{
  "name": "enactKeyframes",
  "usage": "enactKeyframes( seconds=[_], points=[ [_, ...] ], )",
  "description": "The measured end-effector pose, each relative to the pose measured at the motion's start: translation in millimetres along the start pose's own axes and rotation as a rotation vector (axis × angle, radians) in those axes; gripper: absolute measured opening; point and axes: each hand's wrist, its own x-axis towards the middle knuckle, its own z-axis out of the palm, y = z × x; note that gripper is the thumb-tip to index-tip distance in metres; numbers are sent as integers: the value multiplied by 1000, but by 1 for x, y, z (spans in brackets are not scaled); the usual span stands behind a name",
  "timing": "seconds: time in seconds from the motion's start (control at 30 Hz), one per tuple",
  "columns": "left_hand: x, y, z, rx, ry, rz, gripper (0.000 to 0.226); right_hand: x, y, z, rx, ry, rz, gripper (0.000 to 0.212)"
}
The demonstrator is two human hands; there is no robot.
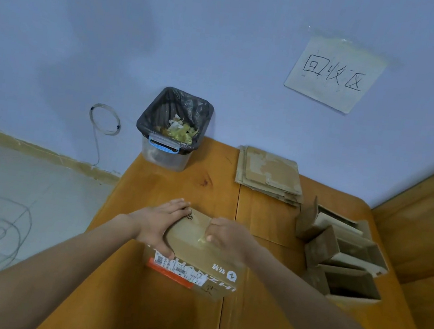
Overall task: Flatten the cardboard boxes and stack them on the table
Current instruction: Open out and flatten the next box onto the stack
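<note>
Gripping the box (194, 247) from both sides, left hand (162, 223) and right hand (225, 236) hold it mid-table (162, 317); stack (269, 174) beyond.

table (163, 309): glossy wood | box (193, 249): matt cardboard | bin liner (179, 104): shiny plastic

Pale blue wall (226, 41) bearing a handwritten paper sign (335, 75). Grey tiled floor (27, 194), tan skirting board (46, 154). Wooden table (168, 318); lined waste bin (173, 128).
</note>
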Motion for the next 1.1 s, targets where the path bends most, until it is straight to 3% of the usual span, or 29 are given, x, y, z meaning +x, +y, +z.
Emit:
enactKeyframes(
  seconds=[0.13,0.3,0.43,0.6,0.8,0.9,1.0,1.1],
  points=[
    [0,0,-2,-11,-12,1,123,6,2,-3,23,-5,7,22],
    [1,3,-5,1,-31,-4,122,9,5,-2,-12,64,-61,22],
    [1,9,-11,49,-48,-31,122,16,12,-6,-174,118,-249,39],
    [15,39,-4,143,-24,-40,131,16,8,-7,-193,179,-419,10],
    [24,50,11,117,28,-88,133,-2,10,20,-31,448,-401,31],
    [22,49,13,111,34,-96,133,-15,17,36,3,453,-402,36],
    [23,49,11,112,41,-94,132,-34,29,43,-37,384,-331,55],
    [23,49,11,116,45,-96,132,-44,37,42,-91,314,-329,52]
  ],
)
